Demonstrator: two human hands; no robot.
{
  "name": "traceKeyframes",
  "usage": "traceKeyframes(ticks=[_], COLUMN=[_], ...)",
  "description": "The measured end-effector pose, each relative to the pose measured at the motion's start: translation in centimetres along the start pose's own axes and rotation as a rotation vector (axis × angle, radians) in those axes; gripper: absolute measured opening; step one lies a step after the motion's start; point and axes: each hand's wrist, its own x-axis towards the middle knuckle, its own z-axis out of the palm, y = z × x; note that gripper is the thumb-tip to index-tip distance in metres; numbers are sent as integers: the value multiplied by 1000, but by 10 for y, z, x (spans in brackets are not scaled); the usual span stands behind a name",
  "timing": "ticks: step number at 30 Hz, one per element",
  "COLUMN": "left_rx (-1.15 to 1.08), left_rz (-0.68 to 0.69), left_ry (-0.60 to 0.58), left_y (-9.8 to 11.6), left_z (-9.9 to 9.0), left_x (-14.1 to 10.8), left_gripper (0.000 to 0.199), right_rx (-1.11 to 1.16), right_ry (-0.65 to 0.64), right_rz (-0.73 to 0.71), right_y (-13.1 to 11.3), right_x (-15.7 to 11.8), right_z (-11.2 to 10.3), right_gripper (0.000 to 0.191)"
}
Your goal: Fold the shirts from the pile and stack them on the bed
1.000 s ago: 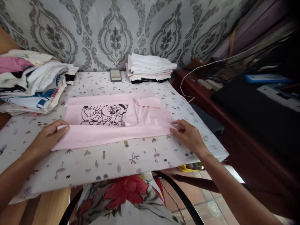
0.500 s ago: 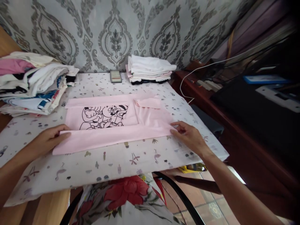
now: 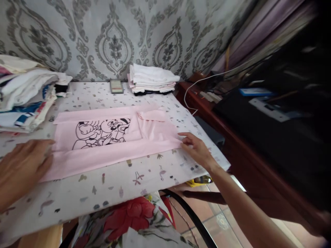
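Observation:
A pink T-shirt with a black-line cartoon print lies on the patterned cloth of the table, its near and far sides folded inward in long strips. A folded sleeve shows at its far right. My left hand is at the shirt's left end, fingers stretched out and slightly blurred, holding nothing. At the right end of the near strip, my right hand pinches the pink fabric between thumb and fingers.
A stack of folded white and pink clothes sits at the back by the wall. On the left is a messier pile of clothes. A white cable runs along the dark red cabinet to the right.
My left hand has let go of the near strip's left end and opened out. My right hand keeps its pinch. The view has turned rightward, so everything sits further left.

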Motion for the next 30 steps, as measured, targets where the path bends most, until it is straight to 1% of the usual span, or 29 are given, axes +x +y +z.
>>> traceKeyframes(ticks=[1, 2, 4, 6, 9, 11, 13, 15, 16, 17, 19, 20, 21, 23, 25, 27, 29, 30], left_rx=[10, -4, -74, -91, -66, -59, -54, -55, -60, -72, -119, -154, -186, -225, -225, -166, -22, 49], left_rz=[74, 144, 225, 253, 267, 279, 291, 280, 269, 260, 293, 342, 426, 548, 670, 765, 826, 838], left_ry=[46, 58, -13, -67, -59, -66, -110, -143, -149, -146, -129, -128, -145, -210, -221, -189, -135, -108], left_y=[4, 8, 18, 26, 27, 24, 22, 27, 35, 46, 78, 99, 122, 171, 218, 259, 292, 305], left_z=[5, 10, 19, 27, 32, 31, 27, 18, 12, 4, -12, -20, -26, -32, -27, -13, 7, 16], left_x=[0, 1, 3, 5, 7, 7, 8, 13, 17, 23, 39, 48, 59, 83, 109, 134, 155, 164], left_gripper=[42, 39, 33, 28, 26, 25, 26, 31, 34, 38, 43, 43, 42, 37, 26, 21, 21, 23], right_rx=[1, -1, -20, -62, -160, -226, -262, -255, -238, -217, -193, -193, -196, -203, -193, -163, -123, -104], right_ry=[2, 7, 20, 20, -13, -5, 49, 134, 170, 188, 158, 130, 110, 104, 128, 129, 126, 126], right_rz=[-6, -13, -23, -20, -31, -60, -88, -113, -131, -150, -172, -164, -144, -98, -76, -75, -65, -56], right_y=[-1, -2, -4, -4, -2, -4, -9, -16, -19, -21, -20, -18, -14, -7, -1, 1, -1, -2], right_x=[-1, -2, -3, -4, -5, -8, -10, -13, -13, -14, -13, -12, -11, -9, -9, -10, -12, -12], right_z=[0, -1, -1, 0, 0, -2, -4, -5, -5, -3, 1, 5, 8, 14, 17, 17, 16, 15], right_gripper=[36, 37, 38, 37, 37, 39, 40, 35, 31, 27, 21, 19, 18, 18, 18, 18, 19, 19])
